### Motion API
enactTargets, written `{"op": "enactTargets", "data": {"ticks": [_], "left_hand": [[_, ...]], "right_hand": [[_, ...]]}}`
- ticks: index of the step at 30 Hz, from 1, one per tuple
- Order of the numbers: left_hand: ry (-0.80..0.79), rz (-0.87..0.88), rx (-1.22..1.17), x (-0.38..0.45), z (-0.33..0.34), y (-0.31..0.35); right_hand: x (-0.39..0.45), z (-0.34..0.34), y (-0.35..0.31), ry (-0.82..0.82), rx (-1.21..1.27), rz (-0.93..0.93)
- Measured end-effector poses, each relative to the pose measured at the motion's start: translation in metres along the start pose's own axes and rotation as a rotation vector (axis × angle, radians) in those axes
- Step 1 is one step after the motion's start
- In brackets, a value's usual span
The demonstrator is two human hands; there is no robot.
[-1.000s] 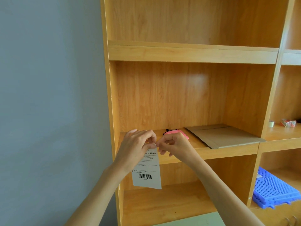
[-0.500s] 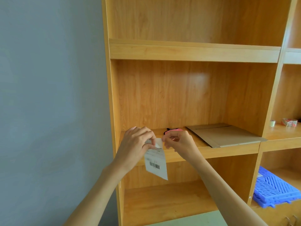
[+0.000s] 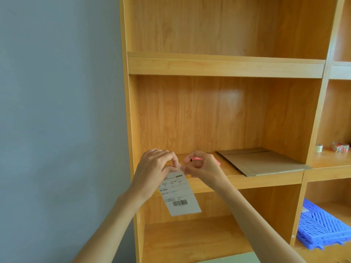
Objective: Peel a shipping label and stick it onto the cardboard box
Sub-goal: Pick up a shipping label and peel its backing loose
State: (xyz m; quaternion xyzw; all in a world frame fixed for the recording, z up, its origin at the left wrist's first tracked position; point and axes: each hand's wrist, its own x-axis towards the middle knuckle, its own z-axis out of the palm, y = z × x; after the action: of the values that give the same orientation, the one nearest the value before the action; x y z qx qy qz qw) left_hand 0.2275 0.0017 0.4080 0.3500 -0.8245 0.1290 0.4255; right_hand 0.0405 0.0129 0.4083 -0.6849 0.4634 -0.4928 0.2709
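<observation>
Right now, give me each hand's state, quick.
Left hand: closed, pinching the top edge of the shipping label.
Right hand: closed, fingertips pinching the same label's top corner.

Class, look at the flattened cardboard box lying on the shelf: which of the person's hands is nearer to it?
Right. The right hand is just left of the flattened cardboard box, not touching; the left hand is farther left, beyond it.
</observation>
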Motion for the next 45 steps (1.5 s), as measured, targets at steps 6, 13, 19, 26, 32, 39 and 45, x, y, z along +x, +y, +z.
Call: {"op": "enactTargets", "data": {"ticks": [6,13,19,26,32,39,45], "left_hand": [[-0.006,-0.001,0.012,0.006,-0.004,0.009],[-0.027,-0.041,-0.013,0.011,-0.014,0.028],[0.021,-0.015,-0.005,0.029,-0.031,0.04],[0.084,0.024,-0.061,0.057,-0.051,0.058],[0.138,0.051,-0.046,0.069,-0.058,0.062],[0.218,0.02,0.028,0.07,-0.056,0.063],[0.211,-0.011,0.103,0.07,-0.06,0.054]], "right_hand": [[0.004,-0.003,-0.002,-0.106,0.046,0.018],[0.014,-0.012,0.013,-0.022,0.111,0.043],[0.026,-0.009,0.026,0.012,-0.093,-0.025],[0.028,-0.014,0.015,0.025,-0.306,-0.124],[0.034,-0.016,0.04,-0.002,-0.708,-0.056],[0.026,-0.023,0.086,-0.109,-1.049,0.044],[0.018,-0.034,0.115,-0.108,-1.065,0.153]]}}
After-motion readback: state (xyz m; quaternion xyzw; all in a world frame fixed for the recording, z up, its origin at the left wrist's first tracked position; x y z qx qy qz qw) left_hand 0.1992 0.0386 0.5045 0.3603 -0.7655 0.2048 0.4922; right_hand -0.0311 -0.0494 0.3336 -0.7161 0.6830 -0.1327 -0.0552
